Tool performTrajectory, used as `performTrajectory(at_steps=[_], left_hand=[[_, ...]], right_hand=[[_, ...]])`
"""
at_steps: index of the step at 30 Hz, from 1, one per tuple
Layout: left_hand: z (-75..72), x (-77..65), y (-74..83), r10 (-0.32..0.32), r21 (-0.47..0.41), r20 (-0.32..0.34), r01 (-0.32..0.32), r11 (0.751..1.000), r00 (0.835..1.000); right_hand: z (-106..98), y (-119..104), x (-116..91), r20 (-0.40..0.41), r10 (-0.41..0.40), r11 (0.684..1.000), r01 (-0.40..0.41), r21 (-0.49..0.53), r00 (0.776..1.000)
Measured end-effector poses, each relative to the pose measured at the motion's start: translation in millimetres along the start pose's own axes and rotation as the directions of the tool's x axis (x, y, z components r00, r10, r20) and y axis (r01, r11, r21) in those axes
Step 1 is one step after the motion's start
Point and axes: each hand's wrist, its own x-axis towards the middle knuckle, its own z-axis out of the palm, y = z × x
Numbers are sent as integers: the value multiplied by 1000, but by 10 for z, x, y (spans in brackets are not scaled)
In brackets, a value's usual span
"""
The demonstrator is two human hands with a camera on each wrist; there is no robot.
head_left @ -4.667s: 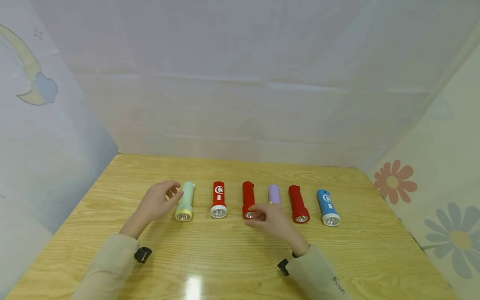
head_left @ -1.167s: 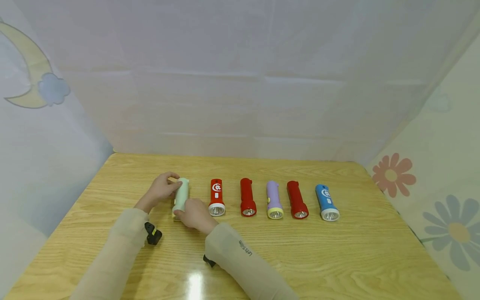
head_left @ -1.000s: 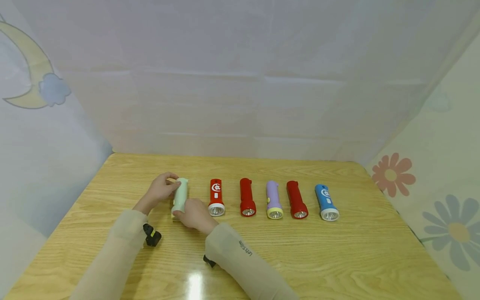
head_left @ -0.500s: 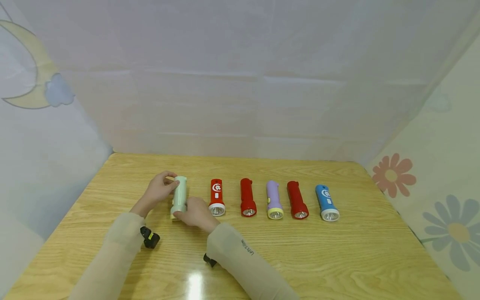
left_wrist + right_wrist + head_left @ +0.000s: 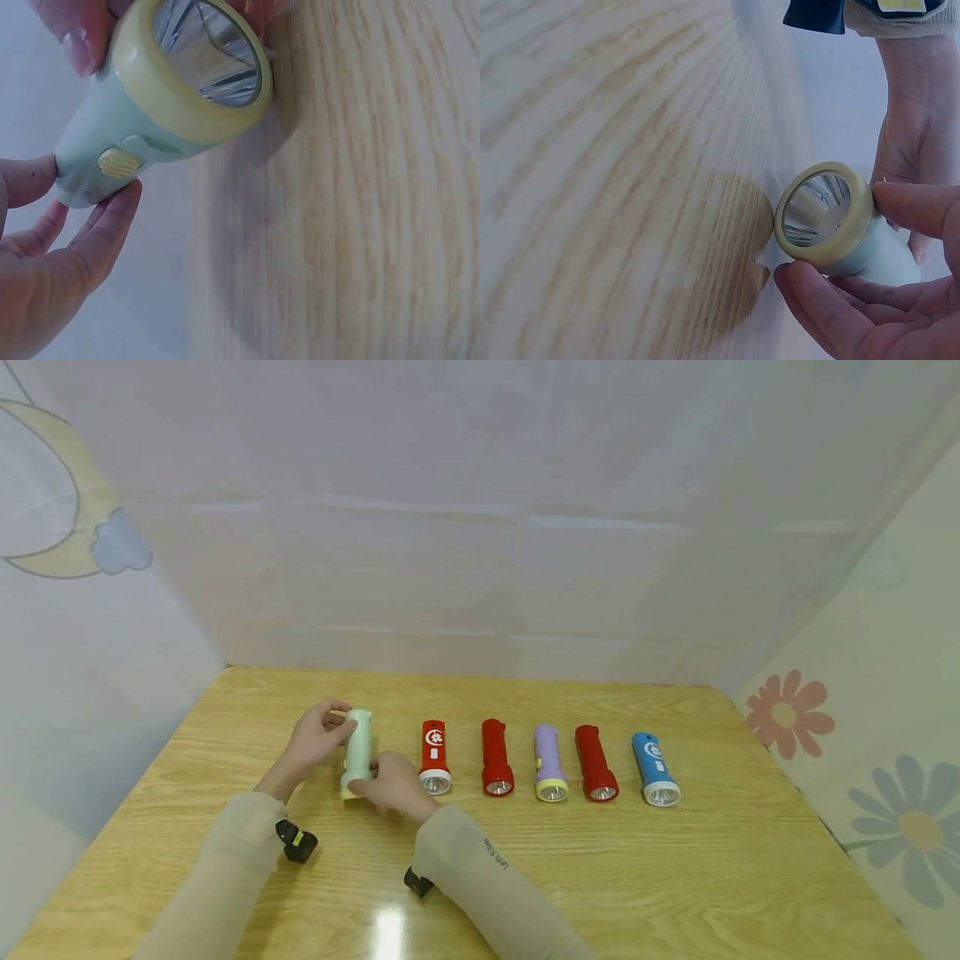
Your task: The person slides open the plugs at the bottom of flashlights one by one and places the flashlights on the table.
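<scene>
A pale green flashlight (image 5: 359, 739) with a cream-yellow head ring lies at the left end of a row, held by both hands. My left hand (image 5: 313, 742) pinches its tail end between thumb and fingers. At the head end, my right hand (image 5: 395, 785) grips the ring, thumb on one side and fingers on the other. In the left wrist view, the ridged yellow switch (image 5: 118, 162) shows on the side of the body, and the ring casts a shadow on the wood. The clear lens (image 5: 817, 209) faces the right wrist camera, its ring right at the tabletop.
Rightward in the row lie a red flashlight with a white ring (image 5: 434, 756), a plain red one (image 5: 495, 756), a purple one with a yellow ring (image 5: 548, 760), another plain red one (image 5: 594, 760) and a blue one (image 5: 654, 766). Cloth walls enclose the wooden table (image 5: 675, 885).
My right hand has left the middle red flashlight and taken the green one's head. Both hands have shifted the green flashlight slightly left and straightened it; its lens no longer shows in the head view.
</scene>
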Motion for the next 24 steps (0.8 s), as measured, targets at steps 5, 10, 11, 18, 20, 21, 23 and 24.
performTrajectory(at_steps=[5, 10, 11, 18, 20, 21, 23, 24], left_hand=[[22, -6, 1, 17, -19, -17, -17, 1000, 1000], [27, -4, 16, 20, -40, -17, -20, 999, 1000], [24, -6, 19, 12, -43, -16, -13, 999, 1000], [13, -7, 48, -51, -82, -38, 47, 996, 998], [15, -5, 54, -69, -93, -49, 64, 994, 996], [15, -6, 57, -80, -103, -56, 74, 992, 995], [7, -2, 55, -94, -117, -67, 85, 989, 993], [3, -1, 54, -97, -119, -72, 88, 989, 993]], right_hand=[[-6, 16, 22, -10, 5, 1000, -5, -16, 1000], [-3, 14, 38, -20, 2, 999, -3, -37, 1000], [1, 15, 39, -21, -1, 999, 1, -39, 1000], [15, 7, 29, -31, -27, 998, 26, -58, 999], [14, 5, 21, -37, -33, 997, 30, -68, 999], [14, 4, 16, -40, -35, 997, 32, -74, 999], [14, -3, 14, -47, -38, 996, 34, -86, 998], [14, -7, 11, -50, -39, 995, 35, -91, 998]])
